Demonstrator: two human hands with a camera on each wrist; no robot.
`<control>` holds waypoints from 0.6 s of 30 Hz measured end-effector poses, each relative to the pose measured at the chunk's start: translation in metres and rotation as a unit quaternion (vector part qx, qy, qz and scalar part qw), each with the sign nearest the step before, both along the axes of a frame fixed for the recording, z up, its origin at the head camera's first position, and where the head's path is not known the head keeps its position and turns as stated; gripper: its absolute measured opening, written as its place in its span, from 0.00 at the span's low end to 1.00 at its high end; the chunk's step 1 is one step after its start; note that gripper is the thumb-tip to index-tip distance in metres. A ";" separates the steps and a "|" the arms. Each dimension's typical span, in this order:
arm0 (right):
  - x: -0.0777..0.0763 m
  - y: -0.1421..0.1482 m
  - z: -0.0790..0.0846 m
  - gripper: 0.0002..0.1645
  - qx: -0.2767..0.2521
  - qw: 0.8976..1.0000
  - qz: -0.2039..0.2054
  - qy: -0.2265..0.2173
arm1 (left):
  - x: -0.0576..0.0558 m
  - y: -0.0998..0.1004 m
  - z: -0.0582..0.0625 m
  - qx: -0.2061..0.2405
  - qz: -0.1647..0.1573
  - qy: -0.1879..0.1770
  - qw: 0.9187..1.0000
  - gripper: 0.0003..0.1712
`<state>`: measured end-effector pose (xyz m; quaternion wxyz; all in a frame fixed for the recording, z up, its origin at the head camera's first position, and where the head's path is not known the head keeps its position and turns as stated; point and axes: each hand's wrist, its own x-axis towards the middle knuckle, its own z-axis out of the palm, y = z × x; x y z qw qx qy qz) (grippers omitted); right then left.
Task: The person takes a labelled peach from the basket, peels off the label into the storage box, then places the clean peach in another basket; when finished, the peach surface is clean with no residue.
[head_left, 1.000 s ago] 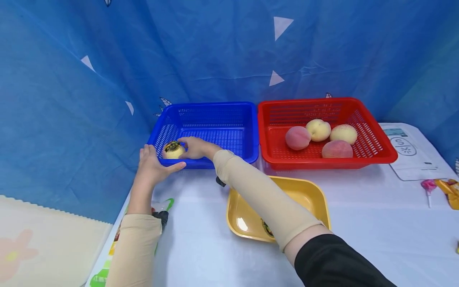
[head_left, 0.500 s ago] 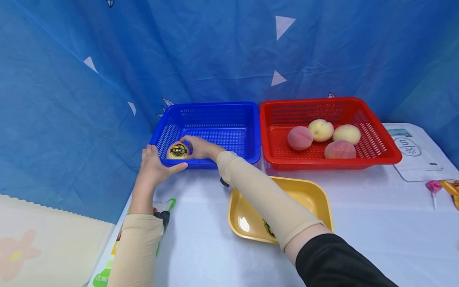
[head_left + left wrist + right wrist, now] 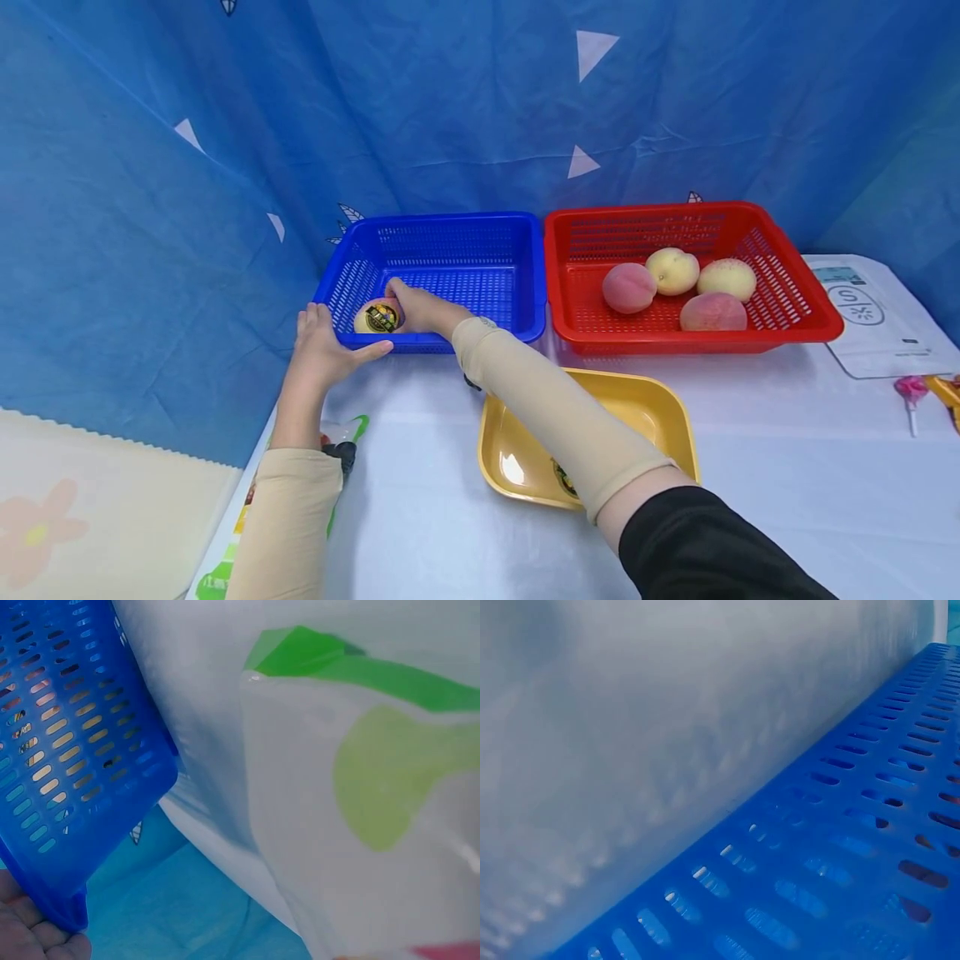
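Observation:
In the head view, a pale peach (image 3: pixel 364 320) with a round black-and-gold sticker (image 3: pixel 383 317) sits in the front left corner of the blue basket (image 3: pixel 480 218). My right hand (image 3: pixel 416 308) reaches into that basket and grips the peach from its right side; the front wall hides part of the fingers. My left hand (image 3: pixel 318 346) holds the basket's front left corner, fingers along the left rim and thumb across the front. Fingertips (image 3: pixel 52 941) curl against the rim in the left wrist view. Slotted basket wall (image 3: pixel 840 802) fills much of the right wrist view.
A red basket (image 3: pixel 682 337) with several peaches (image 3: pixel 671 271) adjoins on the right. Under my right forearm lies a yellow tray (image 3: pixel 517 446) with a partly hidden round label (image 3: pixel 564 479). A plastic bag (image 3: pixel 341 431), lollipop (image 3: pixel 912 388) and white packet (image 3: pixel 873 321) lie around.
The peach has shifted slightly right and turned, its sticker moving from the top toward the front right. My right fingers have moved with it. My left hand stays at the basket corner.

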<state>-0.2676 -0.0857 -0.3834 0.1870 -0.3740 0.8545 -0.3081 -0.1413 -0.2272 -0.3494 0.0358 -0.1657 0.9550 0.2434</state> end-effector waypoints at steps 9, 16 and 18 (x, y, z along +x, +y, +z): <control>0.001 0.008 0.005 0.38 0.036 0.997 0.016 0.070 | -0.001 0.002 -0.001 0.004 -0.009 0.003 1.000 0.77; 0.001 0.035 0.027 0.38 0.031 0.998 -0.006 0.055 | 0.000 -0.001 -0.001 0.004 -0.005 -0.005 1.000 0.78; 0.002 0.045 0.038 0.40 0.031 0.998 -0.007 0.051 | 0.000 -0.002 -0.001 0.003 -0.002 -0.003 1.000 0.79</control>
